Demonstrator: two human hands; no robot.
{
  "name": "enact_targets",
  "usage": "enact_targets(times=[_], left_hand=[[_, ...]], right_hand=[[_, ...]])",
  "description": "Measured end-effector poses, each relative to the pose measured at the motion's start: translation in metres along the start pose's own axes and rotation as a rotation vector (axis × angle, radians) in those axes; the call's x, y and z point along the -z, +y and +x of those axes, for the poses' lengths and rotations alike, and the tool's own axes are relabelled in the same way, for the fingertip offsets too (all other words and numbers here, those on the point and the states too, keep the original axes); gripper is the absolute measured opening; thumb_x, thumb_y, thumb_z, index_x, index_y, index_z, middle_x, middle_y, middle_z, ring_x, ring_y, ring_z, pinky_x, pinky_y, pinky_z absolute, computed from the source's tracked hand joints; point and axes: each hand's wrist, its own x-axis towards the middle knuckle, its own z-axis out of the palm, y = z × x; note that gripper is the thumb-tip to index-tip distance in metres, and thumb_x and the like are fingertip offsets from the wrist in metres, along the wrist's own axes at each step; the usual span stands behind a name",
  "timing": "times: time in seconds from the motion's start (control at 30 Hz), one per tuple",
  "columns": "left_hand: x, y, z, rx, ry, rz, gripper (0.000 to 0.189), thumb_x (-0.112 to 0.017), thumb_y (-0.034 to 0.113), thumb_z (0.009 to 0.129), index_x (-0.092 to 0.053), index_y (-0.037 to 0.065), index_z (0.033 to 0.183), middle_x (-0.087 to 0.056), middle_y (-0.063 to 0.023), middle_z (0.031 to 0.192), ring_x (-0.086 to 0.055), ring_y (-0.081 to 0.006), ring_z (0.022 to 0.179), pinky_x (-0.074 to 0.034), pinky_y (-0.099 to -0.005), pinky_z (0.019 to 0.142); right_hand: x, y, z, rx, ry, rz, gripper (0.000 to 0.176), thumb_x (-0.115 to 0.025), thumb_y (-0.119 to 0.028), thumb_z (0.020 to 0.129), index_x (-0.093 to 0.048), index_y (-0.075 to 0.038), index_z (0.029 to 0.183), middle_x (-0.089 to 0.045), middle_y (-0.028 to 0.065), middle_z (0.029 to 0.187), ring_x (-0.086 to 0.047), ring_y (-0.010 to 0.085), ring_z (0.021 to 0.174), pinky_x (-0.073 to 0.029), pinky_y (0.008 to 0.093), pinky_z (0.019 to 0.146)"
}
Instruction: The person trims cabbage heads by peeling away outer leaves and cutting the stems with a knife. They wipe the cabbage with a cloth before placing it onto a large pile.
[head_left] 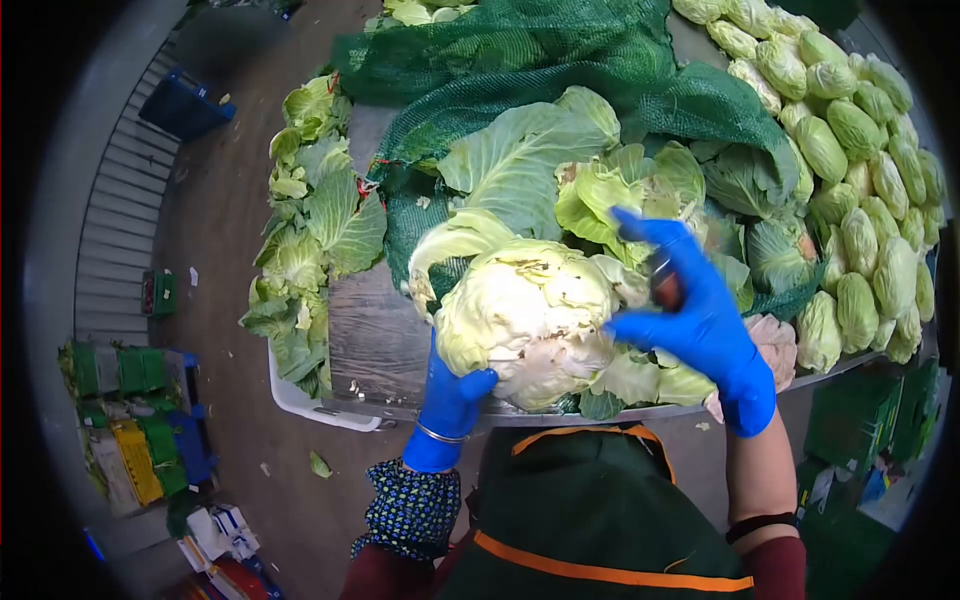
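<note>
My left hand [452, 395], in a blue glove, supports a large pale cabbage [530, 315] from below and its left side, thumb against the leaves. The cabbage has brown spots and a loose outer leaf [460, 240] curling off at the upper left. At its right side is my right hand [680, 310], also gloved in blue, with thumb and index finger stretched apart. A brown-and-dark handle [665, 283] sits in that palm; its blade or working end is hidden. Behind the cabbage, big green leaves [530, 150] lie on a green net sack [400, 215].
Whole cabbages [780, 255] rest in the net at right. Beyond them is a heap of trimmed pale cabbages [860, 230]. Discarded leaves [310, 220] pile along the table's left edge, above a white bin [310, 400]. Crates [140, 370] stand on the floor at left.
</note>
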Motion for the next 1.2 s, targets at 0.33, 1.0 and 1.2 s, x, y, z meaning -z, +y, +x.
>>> enact_targets(times=[0.33, 1.0, 1.2], left_hand=[[0.028, -0.011, 0.024, 0.043, -0.153, 0.003, 0.084, -0.064, 0.014, 0.054, -0.029, 0.001, 0.130, -0.045, -0.0115, 0.123, -0.045, -0.0224, 0.114, -0.038, -0.0345, 0.097], [-0.027, 0.008, 0.020, -0.082, 0.130, -0.398, 0.067, -0.055, 0.013, 0.070, -0.029, 0.004, 0.131, -0.046, -0.0149, 0.121, -0.042, -0.0290, 0.116, -0.036, -0.0414, 0.098], [-0.014, 0.077, 0.037, -0.112, -0.300, 0.297, 0.063, -0.058, 0.020, 0.081, -0.027, 0.003, 0.133, -0.039, -0.0136, 0.131, -0.041, -0.0246, 0.119, -0.033, -0.0371, 0.100]], right_hand=[[-0.024, 0.024, 0.018, -0.262, 0.155, 0.067, 0.032, -0.066, -0.024, 0.071, -0.062, -0.004, 0.095, -0.058, 0.0030, 0.065, -0.057, 0.0136, 0.064, -0.046, 0.0272, 0.063], [-0.056, 0.022, -0.023, -0.491, 0.155, 1.044, 0.060, -0.067, -0.027, 0.074, -0.042, -0.006, 0.125, -0.058, 0.0023, 0.090, -0.055, 0.0077, 0.061, -0.044, 0.0205, 0.043], [-0.010, 0.034, -0.018, -0.419, -0.118, 1.076, 0.050, -0.064, -0.024, 0.077, -0.046, -0.003, 0.118, -0.058, 0.0023, 0.082, -0.052, 0.0068, 0.054, -0.043, 0.0192, 0.043]])
